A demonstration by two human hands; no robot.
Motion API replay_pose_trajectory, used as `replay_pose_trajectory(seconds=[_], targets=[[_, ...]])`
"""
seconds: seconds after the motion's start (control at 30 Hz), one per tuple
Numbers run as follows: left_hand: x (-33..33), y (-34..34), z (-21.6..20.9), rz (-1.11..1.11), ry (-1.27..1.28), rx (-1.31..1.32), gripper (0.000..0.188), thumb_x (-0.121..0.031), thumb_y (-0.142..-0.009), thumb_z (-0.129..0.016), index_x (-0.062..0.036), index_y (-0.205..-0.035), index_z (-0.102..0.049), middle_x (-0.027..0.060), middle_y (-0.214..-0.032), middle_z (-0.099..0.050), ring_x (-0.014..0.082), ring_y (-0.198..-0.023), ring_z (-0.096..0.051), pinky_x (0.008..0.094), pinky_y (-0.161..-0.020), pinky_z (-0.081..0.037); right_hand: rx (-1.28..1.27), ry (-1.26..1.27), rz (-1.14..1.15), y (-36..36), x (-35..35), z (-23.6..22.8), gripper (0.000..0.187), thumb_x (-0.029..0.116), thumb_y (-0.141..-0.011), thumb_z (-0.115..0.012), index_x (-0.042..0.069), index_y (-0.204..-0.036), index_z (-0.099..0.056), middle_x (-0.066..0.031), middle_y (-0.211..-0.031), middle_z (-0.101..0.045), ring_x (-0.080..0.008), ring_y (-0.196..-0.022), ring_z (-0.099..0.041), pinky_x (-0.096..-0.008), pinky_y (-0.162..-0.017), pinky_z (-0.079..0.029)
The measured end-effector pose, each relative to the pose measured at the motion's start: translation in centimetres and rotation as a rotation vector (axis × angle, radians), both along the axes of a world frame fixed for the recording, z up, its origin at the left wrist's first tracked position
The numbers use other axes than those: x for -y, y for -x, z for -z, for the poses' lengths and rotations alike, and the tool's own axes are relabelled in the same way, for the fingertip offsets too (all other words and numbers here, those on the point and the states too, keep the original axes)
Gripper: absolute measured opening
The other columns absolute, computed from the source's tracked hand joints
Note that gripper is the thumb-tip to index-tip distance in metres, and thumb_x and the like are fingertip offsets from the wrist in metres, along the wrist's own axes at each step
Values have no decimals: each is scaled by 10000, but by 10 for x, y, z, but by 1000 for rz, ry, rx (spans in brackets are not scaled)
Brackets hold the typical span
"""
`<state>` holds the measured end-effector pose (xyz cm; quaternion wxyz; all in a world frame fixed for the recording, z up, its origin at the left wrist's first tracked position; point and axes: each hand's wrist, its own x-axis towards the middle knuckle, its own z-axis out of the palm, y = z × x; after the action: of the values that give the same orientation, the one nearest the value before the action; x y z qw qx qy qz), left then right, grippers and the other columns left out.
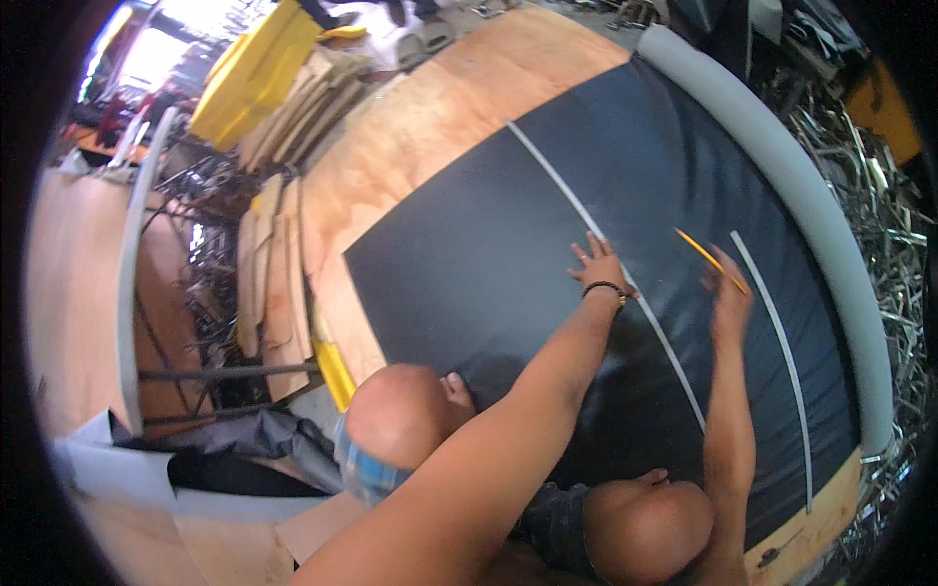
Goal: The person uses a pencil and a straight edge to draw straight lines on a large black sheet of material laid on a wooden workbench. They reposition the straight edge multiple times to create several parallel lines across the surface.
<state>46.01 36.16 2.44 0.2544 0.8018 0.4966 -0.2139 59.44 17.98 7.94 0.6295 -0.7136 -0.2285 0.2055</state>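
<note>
A black sheet (pixel 459 264) of smooth, leather-like material lies over a plywood board (pixel 430 117). Across it runs a long, thin pale strip (pixel 557 181), and my left hand (pixel 601 269) presses on this strip with fingers spread. A dark beaded bracelet (pixel 603 287) circles that wrist. Farther right, my right hand (pixel 729 298), a little blurred, grips a yellow pencil (pixel 699 248) whose tip points up and left. Beside this hand lies a second pale strip (pixel 779 332) on the sheet. My bare knees rest at the sheet's near side.
A thick grey roll (pixel 821 186) borders the sheet's right side, with tangled shiny scrap strips (pixel 894 244) beyond it. Wood pieces (pixel 278 283) and a yellow panel (pixel 254 73) are stacked at the left. A metal frame (pixel 225 373) stands near the lower left.
</note>
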Motion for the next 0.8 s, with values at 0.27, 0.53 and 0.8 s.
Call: replay_pose_trajectory(seconds=[0.27,0.53,0.8], targets=[[-3,-1,16,-14,-18,111,1355,-442,-604,-999,-56,-1663,-247,107,-1779,4,525,-1591,-58,756,-1163,-311,-270,-71,-275,-4,-289,64,359,319,-1028,-700,61,-1276,-736,-76,-1192,-751,-156,-1085,-705,-286,-864,-544],[2,3,83,71,194,65,711,-397,-1082,-439,-135,-1693,-184,164,-1769,73,551,-1552,209,858,-1136,-116,-330,-58,-217,10,-413,119,351,286,-1045,-653,69,-1311,-728,-73,-1203,-755,-148,-1097,-690,-284,-872,-534],[73,371,42,-502,-244,-139,561,-503,-1093,-445,-181,-1545,-527,228,-1540,-504,462,-1439,-421,614,-1194,-315,-198,58,-334,16,-453,128,370,311,-1045,-647,59,-1300,-741,-43,-1138,-784,-120,-1041,-679,-274,-830,-525]])
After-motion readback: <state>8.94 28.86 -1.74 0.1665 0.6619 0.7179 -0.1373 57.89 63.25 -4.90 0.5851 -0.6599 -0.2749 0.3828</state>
